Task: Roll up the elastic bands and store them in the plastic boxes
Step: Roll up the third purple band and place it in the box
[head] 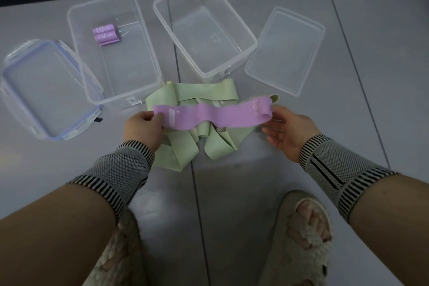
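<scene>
At the bottom of the frame two forearms in striped knit sleeves reach up over a pair of woven slippers [299,237] on the grey tiled floor [301,162]. Just above centre, the left hand [142,126] pinches the left end of a purple band [212,115] between thumb and fingers, while the right hand [289,131] holds the looped right end, thumb on top and fingers loosely spread beneath. The band hangs flat and slack between them, not yet rolled.

Directly under it lies a tangle of pale green bands [197,123], crossing one another on the floor.

Further up, at left of centre, a clear box [148,65] already holds two rolled purple bands [106,34] near its far end. At upper centre a second clear box [246,53] stands tilted and has nothing visible inside. A blue-edged lid [16,100] lies at far left, touching the first box, and a plain clear lid [308,53] lies at right.

The likely risks from here: the slack band may roll crooked if one end is let go before the layers are aligned, and a loosely wound roll of springy material would probably unwind once dropped in the box. The hanging band could also catch the green pile below and drag it along.
</scene>
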Demonstrator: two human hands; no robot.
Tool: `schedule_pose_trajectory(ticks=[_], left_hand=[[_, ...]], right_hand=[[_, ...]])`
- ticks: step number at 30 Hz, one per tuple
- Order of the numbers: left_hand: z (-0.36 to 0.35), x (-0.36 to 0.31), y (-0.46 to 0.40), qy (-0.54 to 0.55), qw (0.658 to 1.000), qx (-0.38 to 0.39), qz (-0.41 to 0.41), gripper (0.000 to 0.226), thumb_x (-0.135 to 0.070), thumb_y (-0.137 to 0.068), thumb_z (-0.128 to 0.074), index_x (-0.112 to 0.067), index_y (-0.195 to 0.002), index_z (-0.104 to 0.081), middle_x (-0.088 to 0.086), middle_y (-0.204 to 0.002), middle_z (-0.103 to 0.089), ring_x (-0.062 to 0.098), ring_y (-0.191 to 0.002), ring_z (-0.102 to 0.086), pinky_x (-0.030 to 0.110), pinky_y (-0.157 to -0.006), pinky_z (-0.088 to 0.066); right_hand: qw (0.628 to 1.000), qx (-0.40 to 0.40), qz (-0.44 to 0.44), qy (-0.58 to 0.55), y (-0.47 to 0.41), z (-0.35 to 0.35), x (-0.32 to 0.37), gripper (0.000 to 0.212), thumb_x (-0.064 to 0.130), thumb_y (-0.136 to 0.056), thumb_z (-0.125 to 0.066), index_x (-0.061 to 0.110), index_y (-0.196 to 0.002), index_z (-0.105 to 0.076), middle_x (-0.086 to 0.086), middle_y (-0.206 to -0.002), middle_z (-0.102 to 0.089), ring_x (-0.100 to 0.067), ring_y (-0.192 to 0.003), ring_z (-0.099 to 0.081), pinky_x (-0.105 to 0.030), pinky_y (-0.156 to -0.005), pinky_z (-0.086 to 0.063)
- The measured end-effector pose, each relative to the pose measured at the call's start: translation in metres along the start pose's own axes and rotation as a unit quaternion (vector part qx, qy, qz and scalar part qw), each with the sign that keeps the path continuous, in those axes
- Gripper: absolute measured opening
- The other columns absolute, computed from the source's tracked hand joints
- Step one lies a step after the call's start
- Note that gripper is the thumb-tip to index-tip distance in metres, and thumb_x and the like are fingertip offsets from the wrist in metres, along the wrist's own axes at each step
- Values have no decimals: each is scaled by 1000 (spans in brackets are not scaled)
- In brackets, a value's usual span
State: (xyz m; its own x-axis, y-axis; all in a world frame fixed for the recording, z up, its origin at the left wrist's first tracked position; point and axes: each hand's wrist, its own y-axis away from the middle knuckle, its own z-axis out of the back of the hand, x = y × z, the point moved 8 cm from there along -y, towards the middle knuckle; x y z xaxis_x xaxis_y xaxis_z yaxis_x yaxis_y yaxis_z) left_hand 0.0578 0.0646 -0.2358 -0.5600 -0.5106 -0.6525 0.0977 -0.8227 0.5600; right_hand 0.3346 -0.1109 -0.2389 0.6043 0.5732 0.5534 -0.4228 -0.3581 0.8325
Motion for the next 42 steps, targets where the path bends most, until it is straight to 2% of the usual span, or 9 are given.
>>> schedule_pose_trajectory(ticks=[3, 7, 14, 19, 23, 26, 29, 34, 42], left_hand=[[-1, 3, 0, 39, 999, 13, 28, 16, -29, -89, -56, -18, -80, -62, 4, -79, -66, 29, -90, -65, 48, -90, -52], [1, 4, 2, 44, 998, 9, 35, 21, -30, -86, -54, -20, -70, -61, 10, -83, -66, 35, -92, -65, 51, -87, -53], [18, 1, 2, 126, 991, -26, 47, 15, -15, -90, -55, -13, -76, -60, 10, -75, -60, 15, -46, -59, 25, -52, -52], [30, -2, -1, 98, 994, -39, 20, 17, -23, -87, -59, -17, -72, -63, 9, -76, -67, 26, -71, -65, 31, -64, -54], [24, -1, 2, 78, 996, -29, 5, 15, -21, -87, -60, -16, -74, -63, 7, -73, -65, 17, -60, -58, 24, -52, -49], [36, -1, 1, 48, 995, -85, -1, 15, -27, -86, -59, -18, -75, -63, 3, -71, -65, 17, -58, -54, 31, -65, -50], [39, -6, 3, 40, 994, -97, -5, 16, -28, -85, -60, -21, -70, -61, 0, -70, -63, 21, -64, -56, 36, -71, -52], [14, -9, 13, 131, 991, -8, 19, 16, -18, -87, -61, -17, -72, -60, 6, -74, -61, 18, -64, -57, 19, -43, -45], [-32, -33, 45, 204, 964, 160, 53, 17, -7, -89, -58, -14, -74, -54, 4, -67, -66, 13, -56, -62, 20, -49, -49]], right_hand=[[999, -41, 7, 10, -2, 5, 4, 45, 54, -87, -54, 10, -85, -65, -6, -74, -65, -18, -62, -56, -25, -58, -43], [996, -60, 55, 25, -5, 4, 11, 21, 32, -86, -66, 12, -80, -61, -5, -69, -63, -16, -56, -55, -20, -50, -43], [989, -63, 125, -49, 0, 14, 28, 21, 8, -89, -61, 11, -69, -55, -8, -65, -57, -13, -52, -53, -25, -54, -45], [986, -81, 148, 10, -2, 29, 35, 15, 8, -88, -62, 9, -74, -60, -9, -71, -57, -14, -58, -52, -21, -54, -50], [984, -82, 147, 52, -4, 21, 24, 14, 9, -85, -66, 10, -71, -63, -8, -67, -57, -14, -55, -50, -24, -55, -47], [967, -175, 176, 60, -5, 34, 29, 18, 12, -80, -71, 14, -63, -63, -7, -63, -60, -16, -56, -54, -31, -62, -50], [960, -188, 184, 96, -7, 31, 29, 17, 16, -78, -72, 16, -63, -64, -3, -61, -61, -18, -60, -55, -34, -67, -52], [893, -251, 249, 279, 10, 21, 40, 20, 32, -76, -71, 21, -87, -58, -2, -84, -61, -20, -77, -57, -30, -77, -47], [853, 29, 367, 370, 60, -100, 38, 23, 34, -74, -76, 25, -87, -60, 8, -85, -61, -8, -77, -57, -21, -75, -47]])
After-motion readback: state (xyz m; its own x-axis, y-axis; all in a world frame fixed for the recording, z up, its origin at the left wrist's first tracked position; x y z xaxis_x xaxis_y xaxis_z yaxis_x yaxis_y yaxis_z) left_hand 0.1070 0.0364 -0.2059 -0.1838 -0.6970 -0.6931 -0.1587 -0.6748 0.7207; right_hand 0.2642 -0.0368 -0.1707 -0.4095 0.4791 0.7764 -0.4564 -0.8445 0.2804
